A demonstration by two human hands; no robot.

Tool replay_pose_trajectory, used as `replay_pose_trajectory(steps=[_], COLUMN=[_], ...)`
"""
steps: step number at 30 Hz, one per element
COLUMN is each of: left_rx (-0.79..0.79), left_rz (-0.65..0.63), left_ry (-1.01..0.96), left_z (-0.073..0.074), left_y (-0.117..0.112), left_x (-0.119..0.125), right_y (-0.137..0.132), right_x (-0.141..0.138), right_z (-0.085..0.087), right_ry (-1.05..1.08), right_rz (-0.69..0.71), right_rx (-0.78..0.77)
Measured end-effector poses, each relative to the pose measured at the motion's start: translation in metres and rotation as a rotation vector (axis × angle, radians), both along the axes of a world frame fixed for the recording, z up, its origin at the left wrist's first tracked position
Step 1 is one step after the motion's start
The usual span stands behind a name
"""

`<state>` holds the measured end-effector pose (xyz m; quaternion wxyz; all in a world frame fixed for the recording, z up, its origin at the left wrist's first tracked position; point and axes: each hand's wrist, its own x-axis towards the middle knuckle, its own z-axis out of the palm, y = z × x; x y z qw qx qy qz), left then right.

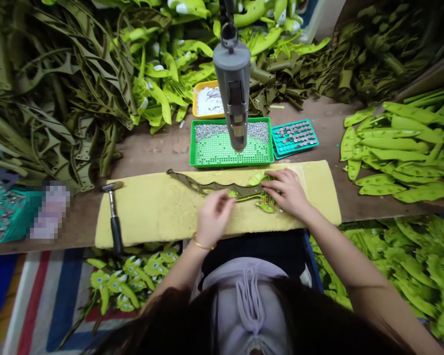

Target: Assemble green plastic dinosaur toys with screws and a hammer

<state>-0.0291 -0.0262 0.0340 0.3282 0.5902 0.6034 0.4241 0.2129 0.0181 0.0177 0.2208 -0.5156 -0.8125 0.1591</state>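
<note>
A long olive plastic part (244, 190) is lying on a yellow pad (151, 212) set along the near edge of the counter (151, 153). Its long axis is running roughly parallel to that edge, the left tip slanting toward the counter's far edge. A lime-green piece (265, 203) is showing beside and under its right end.

The right hand (286, 190) is the one clearly touching the part: its fingers are reaching leftward over the right end, half extended and slightly spread. Whether they are gripping or just pressing cannot be told. The left hand (214, 212) is hovering at the part's near side, by its middle, so the part is lying just beyond those fingertips. Its fingers are curling toward the thumb, but blur is hiding whether anything is pinched there.

An electric screwdriver (234, 93) is hanging beyond both hands, farther from the counter's near edge.
</note>
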Motion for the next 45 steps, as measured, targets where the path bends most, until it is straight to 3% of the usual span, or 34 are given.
replay_pose_trajectory(steps=[1,3,6,10,13,17,22,28,31,36,45], left_rx=[-0.022,-0.074,-0.139,-0.270,-0.354,-0.370,-0.291,0.268,0.324,0.335,0.371], left_rz=[-0.161,-0.298,-0.244,-0.199,-0.203,-0.156,-0.201,-0.452,-0.492,-0.404,-0.447], left_ry=[-0.025,-0.097,-0.212,-0.405,-0.531,-0.569,-0.416,0.235,0.399,0.462,0.394], left_z=[0.001,0.000,-0.004,-0.009,-0.011,-0.015,-0.014,-0.016,-0.024,-0.031,-0.034], left_y=[-0.002,-0.004,0.000,0.008,0.011,0.011,0.010,0.012,0.013,0.010,0.010], left_x=[0.016,0.045,0.066,0.062,0.059,0.064,0.063,0.047,0.044,0.047,0.041], right_y=[0.001,0.002,-0.003,-0.028,-0.045,-0.046,-0.040,-0.051,-0.056,-0.056,-0.050], right_x=[0.000,0.001,0.003,-0.003,-0.012,-0.018,-0.017,-0.016,-0.020,-0.028,-0.032], right_z=[0.000,0.003,0.014,0.030,0.025,0.008,0.002,0.008,0.009,0.005,0.009], right_ry=[-0.001,-0.001,0.038,0.138,0.087,0.117,0.104,0.037,-0.046,-0.089,-0.144], right_rz=[-0.001,0.002,-0.018,-0.028,-0.057,-0.126,-0.113,-0.146,-0.176,-0.249,-0.212], right_rx=[-0.005,-0.014,0.002,-0.043,-0.047,0.066,0.108,0.136,0.118,0.107,0.017])
